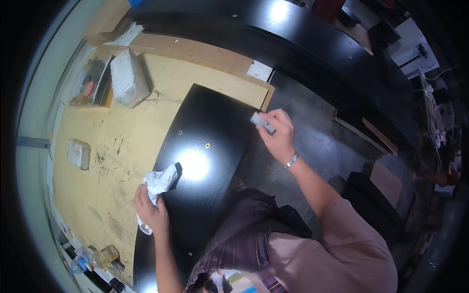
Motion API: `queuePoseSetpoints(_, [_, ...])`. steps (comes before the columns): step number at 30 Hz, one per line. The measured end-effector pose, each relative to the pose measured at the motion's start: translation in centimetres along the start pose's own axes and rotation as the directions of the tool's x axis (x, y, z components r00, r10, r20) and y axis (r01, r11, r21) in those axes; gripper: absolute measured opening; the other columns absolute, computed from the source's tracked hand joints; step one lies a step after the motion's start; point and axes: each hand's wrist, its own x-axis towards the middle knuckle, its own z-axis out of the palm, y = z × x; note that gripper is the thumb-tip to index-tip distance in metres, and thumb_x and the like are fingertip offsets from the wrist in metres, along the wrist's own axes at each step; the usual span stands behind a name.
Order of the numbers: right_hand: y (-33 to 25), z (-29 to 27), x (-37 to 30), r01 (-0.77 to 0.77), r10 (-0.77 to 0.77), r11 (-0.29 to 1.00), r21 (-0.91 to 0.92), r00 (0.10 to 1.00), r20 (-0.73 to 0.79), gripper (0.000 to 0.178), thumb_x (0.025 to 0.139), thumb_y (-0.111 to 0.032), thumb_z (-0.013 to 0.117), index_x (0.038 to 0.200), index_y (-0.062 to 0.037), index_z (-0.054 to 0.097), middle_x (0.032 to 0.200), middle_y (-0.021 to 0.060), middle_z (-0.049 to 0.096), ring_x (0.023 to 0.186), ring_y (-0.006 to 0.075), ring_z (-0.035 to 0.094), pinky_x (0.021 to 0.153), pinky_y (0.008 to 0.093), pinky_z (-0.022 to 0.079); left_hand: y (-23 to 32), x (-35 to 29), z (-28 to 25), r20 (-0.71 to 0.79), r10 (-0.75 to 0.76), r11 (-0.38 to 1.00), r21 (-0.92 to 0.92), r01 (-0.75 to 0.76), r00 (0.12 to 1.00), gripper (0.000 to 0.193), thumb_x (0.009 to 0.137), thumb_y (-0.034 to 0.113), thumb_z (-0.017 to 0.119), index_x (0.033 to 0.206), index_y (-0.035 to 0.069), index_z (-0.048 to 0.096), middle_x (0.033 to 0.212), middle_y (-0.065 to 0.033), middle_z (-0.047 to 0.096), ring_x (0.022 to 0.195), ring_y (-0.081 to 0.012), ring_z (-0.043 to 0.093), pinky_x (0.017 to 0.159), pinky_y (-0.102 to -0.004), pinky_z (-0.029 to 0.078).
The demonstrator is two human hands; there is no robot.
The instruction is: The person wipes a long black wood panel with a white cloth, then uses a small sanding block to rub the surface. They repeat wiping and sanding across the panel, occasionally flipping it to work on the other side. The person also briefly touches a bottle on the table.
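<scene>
A long black wood-grain panel (220, 110) with a curved edge and small brass-coloured ringed holes lies on the pale yellow work table (112, 146). On the panel's left edge, my left hand (152, 212) is closed around a crumpled white cloth (161, 179), whose upper end rests on the glossy black face. My right hand (279, 132) pinches a small grey block (264, 123) between thumb and fingers, just off the panel's far right corner. From this view I cannot tell whether the block touches the panel edge.
A large white wrapped block (129, 78) and a smaller one (78, 154) sit on the table, near an open box (93, 83). Bottles (105, 256) stand at the near left. Beyond the table lies another large black panel (312, 39). Dark boards (361, 129) lie at the right.
</scene>
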Motion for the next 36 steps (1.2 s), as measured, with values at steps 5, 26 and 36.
queuePoseSetpoints(5, [-5.8, 0.3, -7.6, 0.063, -0.09, 0.985, 0.161, 0.982, 0.165, 0.04, 0.069, 0.003, 0.079, 0.108, -0.0026, 0.074, 0.093, 0.011, 0.064, 0.084, 0.0284, 0.062, 0.072, 0.038, 0.053, 0.3, -0.3, -0.4, -0.007, -0.025, 0.998, -0.051, 0.025, 1.0, 0.056, 0.076, -0.002, 0.069, 0.131, 0.004, 0.06, 0.13, -0.0176, 0.061, 0.118, -0.0405, 0.055, 0.103, -0.0479, 0.042])
queuePoseSetpoints(26, [-24.7, 5.3, -28.5, 0.058, -0.079, 0.984, 0.168, 0.989, 0.123, 0.033, 0.076, 0.005, 0.078, 0.109, 0.0016, 0.072, 0.09, 0.0086, 0.058, 0.077, 0.0193, 0.057, 0.068, 0.0308, 0.048, -20.6, -34.5, -24.2, -0.345, -0.709, 0.645, -0.67, 0.367, 0.615, 0.046, 0.099, 0.002, 0.06, 0.142, -0.007, 0.05, 0.134, -0.0119, 0.06, 0.117, -0.0195, 0.059, 0.105, -0.0333, 0.044])
queuePoseSetpoints(36, [-42.7, 7.6, -47.4, 0.28, -0.45, 0.863, 0.42, 0.805, 0.388, 0.039, 0.071, -0.003, 0.08, 0.108, 0.001, 0.07, 0.084, 0.0099, 0.06, 0.072, 0.0283, 0.058, 0.059, 0.0384, 0.048, -25.3, -49.1, -34.1, -0.35, -0.857, 0.456, -0.856, 0.243, 0.378, 0.042, 0.099, -0.004, 0.058, 0.14, -0.006, 0.051, 0.134, -0.0146, 0.061, 0.117, -0.0214, 0.061, 0.104, -0.037, 0.047])
